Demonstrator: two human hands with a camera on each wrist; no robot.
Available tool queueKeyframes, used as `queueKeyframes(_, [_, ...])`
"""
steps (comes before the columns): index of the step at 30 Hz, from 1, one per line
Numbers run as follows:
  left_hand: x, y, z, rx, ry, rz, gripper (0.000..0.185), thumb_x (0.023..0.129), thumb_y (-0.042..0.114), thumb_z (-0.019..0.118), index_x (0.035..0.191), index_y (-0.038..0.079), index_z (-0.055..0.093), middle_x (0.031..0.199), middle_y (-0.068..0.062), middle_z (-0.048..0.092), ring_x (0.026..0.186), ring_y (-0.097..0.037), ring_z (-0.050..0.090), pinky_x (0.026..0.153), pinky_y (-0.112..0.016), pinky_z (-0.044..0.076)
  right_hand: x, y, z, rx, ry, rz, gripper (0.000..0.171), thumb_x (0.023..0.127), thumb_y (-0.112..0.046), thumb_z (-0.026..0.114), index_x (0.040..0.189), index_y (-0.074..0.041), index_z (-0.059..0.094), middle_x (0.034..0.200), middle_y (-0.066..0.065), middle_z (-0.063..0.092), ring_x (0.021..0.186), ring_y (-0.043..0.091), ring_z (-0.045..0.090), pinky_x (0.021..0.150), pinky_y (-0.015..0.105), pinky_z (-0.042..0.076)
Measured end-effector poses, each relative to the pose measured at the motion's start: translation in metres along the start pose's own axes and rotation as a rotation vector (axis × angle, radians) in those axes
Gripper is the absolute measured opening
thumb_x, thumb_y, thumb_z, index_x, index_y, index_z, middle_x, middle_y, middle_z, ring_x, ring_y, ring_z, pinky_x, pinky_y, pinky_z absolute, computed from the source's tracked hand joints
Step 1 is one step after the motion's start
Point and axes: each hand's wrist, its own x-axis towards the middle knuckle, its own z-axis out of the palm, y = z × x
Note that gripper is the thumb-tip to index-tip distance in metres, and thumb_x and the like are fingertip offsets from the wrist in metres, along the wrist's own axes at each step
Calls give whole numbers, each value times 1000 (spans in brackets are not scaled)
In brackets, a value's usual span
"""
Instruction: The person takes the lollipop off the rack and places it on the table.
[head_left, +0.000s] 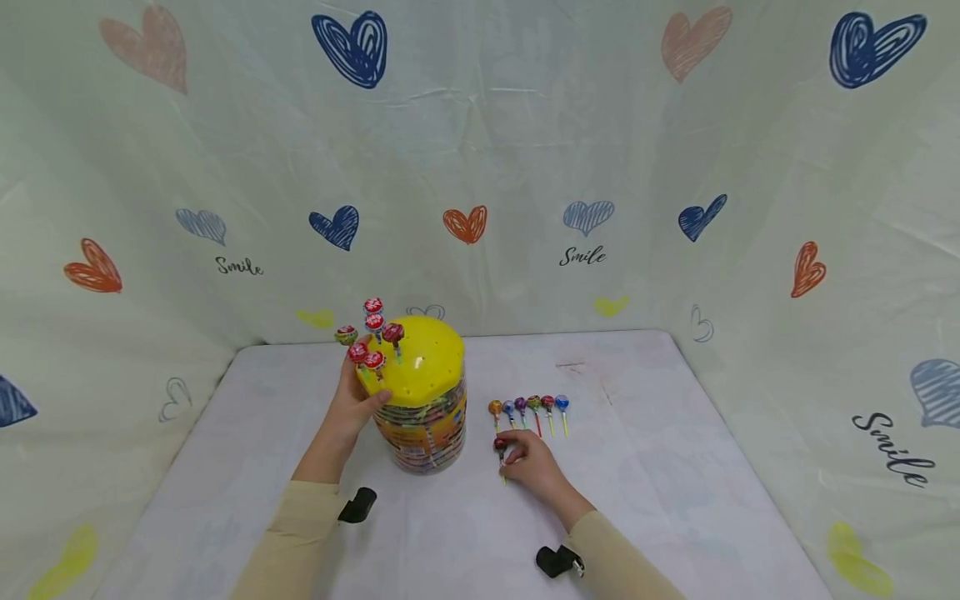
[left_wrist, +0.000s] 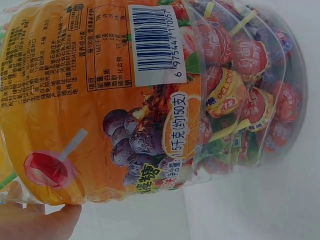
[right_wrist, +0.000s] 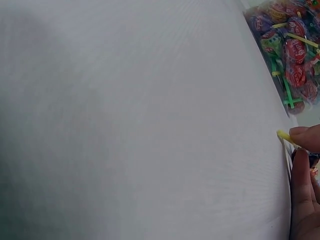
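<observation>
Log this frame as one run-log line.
left hand: holds jar side | right hand: pinches lollipop on table | six lollipops in lid | five in row on table

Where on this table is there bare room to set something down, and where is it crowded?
The table is bare on its right half, right of the lollipop row, along the back edge behind the jar, and at front centre between the sleeves. It is crowded between the jar, held by the left hand, and the right hand pinching a lollipop.
</observation>
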Motion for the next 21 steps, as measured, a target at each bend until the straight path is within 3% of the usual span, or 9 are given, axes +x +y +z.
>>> queueKeyframes(11, [0, -1, 1, 6, -13, 15, 80, 95, 20, 65, 154, 24, 12, 154, -8, 27, 138, -25, 29, 117, -48, 17, -2, 0, -1, 16, 3, -26, 57, 71, 7, 79, 125, -2, 62, 87, 8, 58, 73, 16, 57, 63, 26, 49])
queueKeyframes(17, [0, 0, 0, 9, -15, 15, 79, 96, 18, 64, 154, 25, 11, 154, -8, 27, 138, -24, 29, 117, -47, 18, -3, -8, -6, 23, 15, -19, 56, 73, 7, 77, 127, -4, 61, 110, 14, 59, 71, 14, 60, 60, 27, 50])
queueKeyframes(21, [1, 1, 0, 11, -15, 10, 79, 96, 16, 63, 154, 26, 11, 154, -8, 27, 137, -22, 31, 116, -43, 21, 1, -22, -12, 85, 36, -32, 56, 77, 7, 75, 129, -3, 60, 124, 17, 56, 77, 15, 61, 59, 26, 50])
